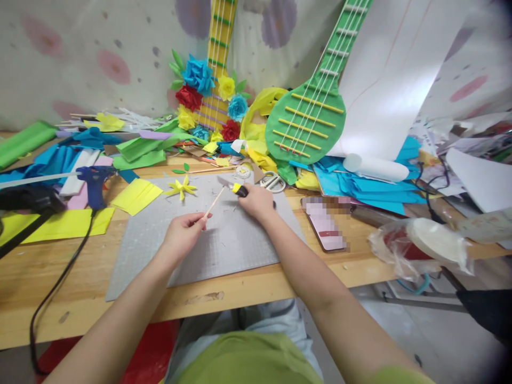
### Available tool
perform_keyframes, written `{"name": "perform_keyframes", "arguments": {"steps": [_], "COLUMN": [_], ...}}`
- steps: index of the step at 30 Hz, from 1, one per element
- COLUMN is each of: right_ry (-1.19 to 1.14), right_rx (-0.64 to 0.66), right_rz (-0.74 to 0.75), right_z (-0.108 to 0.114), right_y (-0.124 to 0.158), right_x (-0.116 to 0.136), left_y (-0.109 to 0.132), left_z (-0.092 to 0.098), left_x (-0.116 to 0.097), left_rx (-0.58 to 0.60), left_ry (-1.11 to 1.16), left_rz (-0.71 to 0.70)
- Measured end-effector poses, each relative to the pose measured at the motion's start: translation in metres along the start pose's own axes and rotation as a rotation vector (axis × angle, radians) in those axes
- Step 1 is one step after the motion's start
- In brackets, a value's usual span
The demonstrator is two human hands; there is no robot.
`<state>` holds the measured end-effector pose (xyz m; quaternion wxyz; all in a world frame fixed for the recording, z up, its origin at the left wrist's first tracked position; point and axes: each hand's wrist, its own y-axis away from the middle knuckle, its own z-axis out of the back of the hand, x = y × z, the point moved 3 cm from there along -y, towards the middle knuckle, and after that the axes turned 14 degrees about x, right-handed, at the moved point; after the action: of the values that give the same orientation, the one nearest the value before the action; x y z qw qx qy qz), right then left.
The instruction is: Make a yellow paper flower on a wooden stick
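Pinched between the fingers of my left hand [186,229] is a thin wooden stick [215,201], slanting up and to the right. My right hand [256,200] is wrapped round the yellow and black handle of a utility knife [239,189]. The knife's blade points left, close to the stick's upper end; whether they touch I cannot tell. Both hands are over a grey cutting mat [140,261]. A yellow paper star-shaped flower [182,188] lies at the mat's upper left. Scissors [272,182] with pale handles lie just beyond my right hand, beside a small round tape measure [242,171].
A blue glue gun [95,184] with a black cord is at left, near yellow paper [137,196]. A phone [326,224] lies right of the mat. Behind stand a green paper instrument [306,125] and a yellow one [218,64] with paper flowers. Blue paper [372,184] lies at right.
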<state>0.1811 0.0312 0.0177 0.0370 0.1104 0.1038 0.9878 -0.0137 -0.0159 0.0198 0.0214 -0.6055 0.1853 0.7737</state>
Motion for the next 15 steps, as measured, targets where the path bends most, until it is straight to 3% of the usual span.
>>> {"name": "perform_keyframes", "arguments": {"steps": [3, 9, 15], "right_ry": [-0.024, 0.014, -0.03], "right_rx": [-0.032, 0.005, -0.03], "right_rz": [-0.056, 0.235, -0.033], "right_z": [0.003, -0.014, 0.003], "right_y": [0.001, 0.017, -0.003], "right_x": [-0.008, 0.021, -0.002], "left_y": [0.002, -0.001, 0.003], "left_z": [-0.001, -0.006, -0.003], "left_x": [-0.001, -0.005, -0.001], "left_rx": [0.038, 0.061, 0.093], "left_ry": [0.064, 0.174, 0.163], "left_rz": [0.06, 0.087, 0.1]}}
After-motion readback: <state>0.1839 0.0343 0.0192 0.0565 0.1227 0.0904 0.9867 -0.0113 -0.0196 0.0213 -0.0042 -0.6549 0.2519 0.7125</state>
